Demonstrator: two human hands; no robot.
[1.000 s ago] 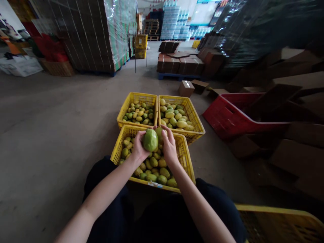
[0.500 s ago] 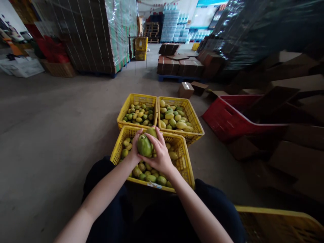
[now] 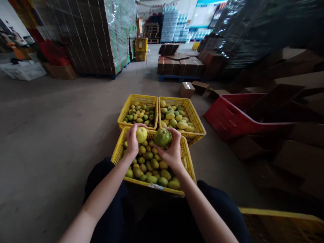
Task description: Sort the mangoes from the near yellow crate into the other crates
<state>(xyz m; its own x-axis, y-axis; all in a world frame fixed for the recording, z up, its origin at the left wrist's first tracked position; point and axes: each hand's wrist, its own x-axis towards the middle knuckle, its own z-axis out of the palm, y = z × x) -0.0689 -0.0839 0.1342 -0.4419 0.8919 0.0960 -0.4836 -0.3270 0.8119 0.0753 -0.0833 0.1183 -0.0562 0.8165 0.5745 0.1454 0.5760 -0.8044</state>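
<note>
My left hand (image 3: 132,141) is wrapped round a yellow-green papaya (image 3: 141,134). A darker green papaya (image 3: 162,137) sits in my right hand (image 3: 173,153), its stem end facing me. Both fruits are held apart from each other, above the near yellow crate (image 3: 189,161). Inside that crate lie many green and yellowish papayas (image 3: 149,155). Behind it, two more yellow crates stand side by side: the left crate (image 3: 123,108) holds smaller-looking fruit, the right crate (image 3: 197,118) holds larger, yellower fruit.
A red crate (image 3: 222,121) stands to the right among loose cardboard boxes (image 3: 298,148). Another yellow crate (image 3: 273,212) is at the lower right. Farther off are a small carton (image 3: 186,90), flat cartons on a blue pallet (image 3: 174,78) and a wrapped stack (image 3: 118,37).
My hands, which were together around the papayas, have moved apart. The green papaya has moved right with my right hand; the yellow-green one is now in my left hand.
</note>
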